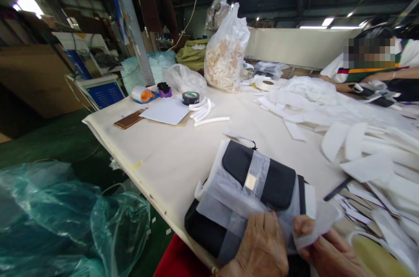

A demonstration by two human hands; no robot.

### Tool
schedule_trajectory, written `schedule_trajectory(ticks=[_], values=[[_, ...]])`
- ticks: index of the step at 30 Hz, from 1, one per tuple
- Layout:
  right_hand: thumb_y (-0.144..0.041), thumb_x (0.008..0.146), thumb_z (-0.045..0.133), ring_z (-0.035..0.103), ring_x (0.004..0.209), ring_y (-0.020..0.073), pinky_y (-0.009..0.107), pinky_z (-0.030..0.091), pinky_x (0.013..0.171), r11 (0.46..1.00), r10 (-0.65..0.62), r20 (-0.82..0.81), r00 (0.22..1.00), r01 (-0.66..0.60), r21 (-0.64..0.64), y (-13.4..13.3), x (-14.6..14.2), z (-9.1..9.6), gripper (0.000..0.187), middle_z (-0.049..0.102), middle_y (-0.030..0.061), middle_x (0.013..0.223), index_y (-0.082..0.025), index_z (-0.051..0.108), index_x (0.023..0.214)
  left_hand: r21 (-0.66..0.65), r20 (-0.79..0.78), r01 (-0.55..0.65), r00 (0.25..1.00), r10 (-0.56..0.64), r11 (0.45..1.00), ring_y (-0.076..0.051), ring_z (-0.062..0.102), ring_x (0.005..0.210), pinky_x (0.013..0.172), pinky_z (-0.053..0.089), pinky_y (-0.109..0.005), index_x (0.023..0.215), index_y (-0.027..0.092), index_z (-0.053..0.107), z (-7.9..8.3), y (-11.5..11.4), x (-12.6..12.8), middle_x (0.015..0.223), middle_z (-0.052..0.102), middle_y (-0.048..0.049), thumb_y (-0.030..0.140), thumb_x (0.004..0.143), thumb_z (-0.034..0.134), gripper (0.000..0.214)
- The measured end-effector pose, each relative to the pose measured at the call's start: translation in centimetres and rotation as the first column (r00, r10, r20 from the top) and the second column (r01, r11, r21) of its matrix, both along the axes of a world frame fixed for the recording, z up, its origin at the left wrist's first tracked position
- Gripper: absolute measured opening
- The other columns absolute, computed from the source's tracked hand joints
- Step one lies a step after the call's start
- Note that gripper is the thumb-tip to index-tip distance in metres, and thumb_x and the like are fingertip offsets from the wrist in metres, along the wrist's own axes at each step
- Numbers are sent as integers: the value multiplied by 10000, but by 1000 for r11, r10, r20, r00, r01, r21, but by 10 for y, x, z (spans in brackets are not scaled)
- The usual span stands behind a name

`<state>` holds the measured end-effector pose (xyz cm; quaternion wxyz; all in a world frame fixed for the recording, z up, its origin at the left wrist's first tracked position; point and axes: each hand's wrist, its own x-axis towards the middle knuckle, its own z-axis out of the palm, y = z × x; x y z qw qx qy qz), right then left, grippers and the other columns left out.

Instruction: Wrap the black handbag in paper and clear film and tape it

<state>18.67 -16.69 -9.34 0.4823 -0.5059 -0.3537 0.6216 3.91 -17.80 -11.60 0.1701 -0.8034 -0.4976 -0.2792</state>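
Observation:
A black bag (pixel 258 172) with a grey strap and a flap lies tilted on the table in front of me, partly covered by thin translucent tissue paper (pixel 225 198). My left hand (pixel 260 242) is closed over the lower edge of the flap, its fingers together and pressing on the bag and paper. Just to its right, my right hand (pixel 330 246) pinches a loose end of white tissue paper (pixel 319 224) between thumb and fingers. A pale square label (pixel 250 182) sits on the strap. White padding shows along the bag's sides.
White foam and paper pieces (pixel 369 155) pile up on the right, near a tape roll (pixel 376 255). Farther back are black tape (pixel 190 97), a phone (pixel 131 119), white tubes (pixel 211 121) and a stuffed plastic bag (pixel 225 59). Across the table a person (pixel 369 56) handles something dark.

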Motion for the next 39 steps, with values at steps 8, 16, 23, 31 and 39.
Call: schedule_trajectory(ticks=[8, 16, 23, 31, 39], values=[[-345, 643, 744, 493, 499, 101, 211, 436, 450, 990, 31, -96, 995, -17, 139, -1, -9, 22, 156, 615, 26, 722, -219, 673, 702, 263, 207, 43, 973, -99, 964, -207, 551, 702, 630, 442, -330, 919, -25, 599, 7, -4, 0, 785, 596, -156, 35, 811, 263, 358], [-350, 653, 744, 528, 592, 120, 211, 449, 538, 985, 158, 65, 985, -162, 62, 2, -14, 28, 170, 602, 15, 656, -208, 691, 728, 136, 308, 156, 932, -191, 978, -207, 549, 686, 589, 467, -346, 940, 10, 596, 1, -12, -2, 767, 603, -156, 80, 816, 266, 359], [-429, 687, 652, 411, 438, 84, 202, 343, 444, 876, 413, 433, 801, -479, 50, 25, -49, 71, 255, 460, -43, 446, -176, 657, 658, 108, 338, 180, 918, -206, 978, -230, 548, 953, 813, 460, -352, 1048, 72, 561, -17, -18, 0, 937, 620, -126, 117, 834, 316, 328], [-426, 656, 570, 359, 371, 73, 201, 266, 392, 838, 507, 540, 672, -530, -128, 38, -83, 62, 258, 426, -57, 382, -176, 558, 593, 185, 315, 30, 945, -88, 982, -189, 598, 770, 633, 488, -282, 818, 125, 599, -35, -10, 11, 703, 618, -66, 137, 863, 278, 324], [-434, 711, 532, 344, 387, 66, 197, 243, 398, 872, 470, 572, 672, -454, -183, 39, -92, 42, 274, 429, -64, 408, -176, 529, 616, 228, 247, -36, 969, -22, 973, -173, 586, 944, 854, 464, -295, 1021, 143, 621, -36, -11, 12, 958, 668, -10, 150, 878, 309, 344]])
